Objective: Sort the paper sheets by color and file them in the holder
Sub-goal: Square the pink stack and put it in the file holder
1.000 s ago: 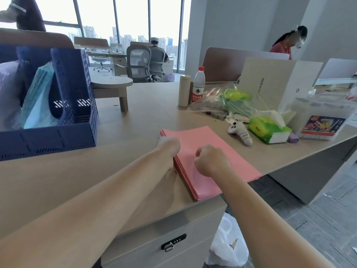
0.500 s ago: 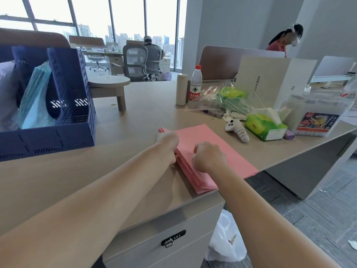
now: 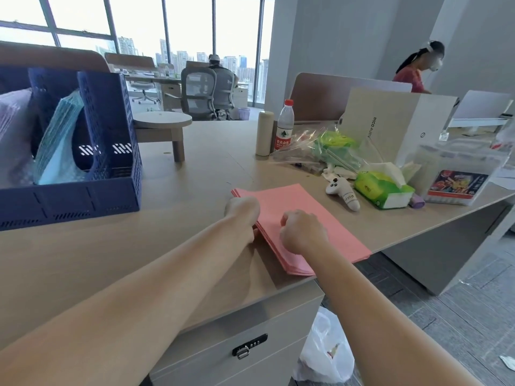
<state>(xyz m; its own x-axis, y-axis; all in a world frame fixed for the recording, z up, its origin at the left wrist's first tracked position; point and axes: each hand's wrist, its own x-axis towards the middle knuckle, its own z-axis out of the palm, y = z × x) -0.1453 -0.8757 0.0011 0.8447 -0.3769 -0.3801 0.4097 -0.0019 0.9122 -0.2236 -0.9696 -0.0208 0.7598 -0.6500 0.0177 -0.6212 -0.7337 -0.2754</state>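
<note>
Grips curled on the pink sheets
Left hand (image 3: 242, 211) pinches the pink paper stack's (image 3: 303, 215) left edge; right hand (image 3: 303, 232), fisted, presses atop, near the worktop's (image 3: 195, 176) front edge.

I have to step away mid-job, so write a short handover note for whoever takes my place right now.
Left hand: curled at the left edge of the pink paper stack, seemingly gripping it.
Right hand: loose fist resting on top of the stack.
The stack lies flat at the desk's near edge, one corner overhanging.
Blue file holder stands to the left; teal sheets and pale purple sheets are already filed in it.
Left to do: lift the pink stack and file it in a free slot.
</note>
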